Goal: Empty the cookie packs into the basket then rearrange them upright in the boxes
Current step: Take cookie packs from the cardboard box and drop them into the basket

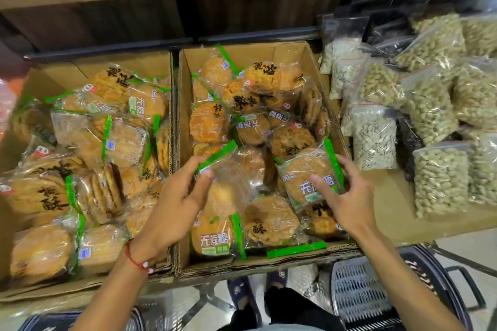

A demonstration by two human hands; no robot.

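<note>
Inside the right brown cardboard box [290, 54], the left hand [172, 204] pinches a clear green-edged cookie pack [231, 185] at its seal; the right hand [347, 196] grips a second cookie pack [304, 174]. They look light and slippery, the cookies brittle: better to hold the edges gently.

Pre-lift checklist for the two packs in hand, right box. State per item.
1. Left hand pinches the green-edged pack by its strip: ok.
2. Right hand grips the labelled pack, thumb on its front: ok.
3. Basket sits low, in front of the right box: ok. How full it is: cannot tell.
4. Right box emptied: not ok, many packs lie in it.
5. Packs in the left box upright: not ok, most lie flat or jumbled.
6. Nut bags apart from the right hand: ok.
</note>
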